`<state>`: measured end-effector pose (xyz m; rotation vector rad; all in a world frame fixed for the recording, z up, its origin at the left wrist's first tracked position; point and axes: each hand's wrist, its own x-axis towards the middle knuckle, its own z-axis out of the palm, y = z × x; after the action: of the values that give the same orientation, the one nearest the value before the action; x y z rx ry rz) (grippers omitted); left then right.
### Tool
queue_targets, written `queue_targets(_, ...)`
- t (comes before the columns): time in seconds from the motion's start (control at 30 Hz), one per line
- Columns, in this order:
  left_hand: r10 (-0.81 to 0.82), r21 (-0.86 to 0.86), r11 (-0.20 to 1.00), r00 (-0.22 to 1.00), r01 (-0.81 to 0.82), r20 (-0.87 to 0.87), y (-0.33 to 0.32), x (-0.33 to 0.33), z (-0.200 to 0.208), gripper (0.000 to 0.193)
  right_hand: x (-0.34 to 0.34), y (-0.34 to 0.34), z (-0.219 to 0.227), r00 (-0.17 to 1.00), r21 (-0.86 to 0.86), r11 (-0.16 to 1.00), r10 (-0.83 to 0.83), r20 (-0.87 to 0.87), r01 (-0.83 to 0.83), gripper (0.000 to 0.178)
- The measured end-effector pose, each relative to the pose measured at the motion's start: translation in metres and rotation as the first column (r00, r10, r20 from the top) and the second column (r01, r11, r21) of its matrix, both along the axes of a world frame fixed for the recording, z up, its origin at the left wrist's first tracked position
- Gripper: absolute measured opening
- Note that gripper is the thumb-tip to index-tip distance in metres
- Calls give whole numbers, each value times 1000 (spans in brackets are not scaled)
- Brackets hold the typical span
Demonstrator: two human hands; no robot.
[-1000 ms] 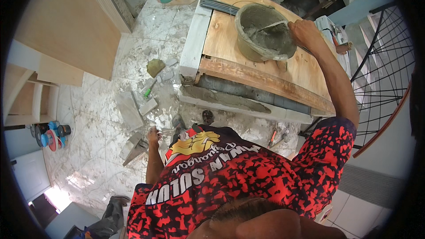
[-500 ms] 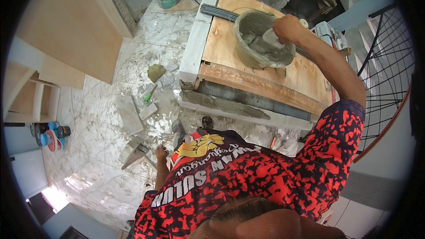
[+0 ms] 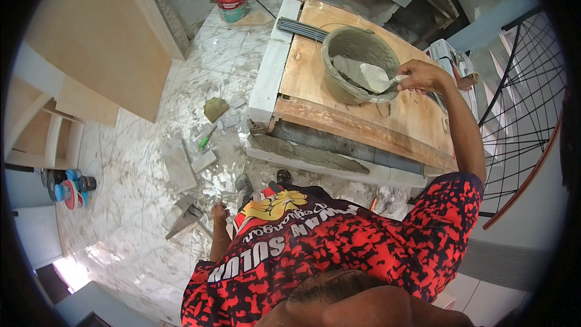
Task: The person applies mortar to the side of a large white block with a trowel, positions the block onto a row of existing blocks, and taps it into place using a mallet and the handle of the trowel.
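Note:
My right hand (image 3: 425, 77) is closed round the handle of a trowel (image 3: 374, 77) at the right rim of a mortar bucket (image 3: 331, 75). The trowel's pale, mortar-smeared blade reaches inside the bucket, over wet grey mortar (image 3: 348, 68). This bucket stands on a plywood board (image 3: 302, 54) laid over a low block structure. My left hand (image 3: 220, 211) hangs low at my side above the floor, its fingers loosely apart and nothing visible in them. Below the board, a white block ledge (image 3: 387, 174) carries a strip of spread mortar (image 3: 308, 152).
Grey metal bars (image 3: 302, 28) lie on the board behind the bucket. Block pieces (image 3: 179, 162), a green-handled tool (image 3: 206, 138) and rubble litter the floor at left. A paint bucket (image 3: 233, 12) stands far back. Black metal grillwork (image 3: 526, 115) leans at right.
My right hand has come down and rightward from above the bucket to its right rim. The trowel blade now lies more level, its pale face showing. My left hand's fingers look looser.

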<state>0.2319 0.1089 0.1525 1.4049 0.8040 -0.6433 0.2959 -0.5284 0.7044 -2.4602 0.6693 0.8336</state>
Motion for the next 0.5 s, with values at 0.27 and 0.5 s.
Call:
queue_targets(0.27, -134, 55, 989, 990, 136, -47, 6, 30, -21, 25, -63, 8, 15, 898, 128, 965, -260, 355, 229, 21)
queue_targets(0.5, -479, 318, 858, 853, 404, 209, 36, 55, -59, 37, -66, 39, 22, 890, 3, 987, -149, 430, 163, 30)
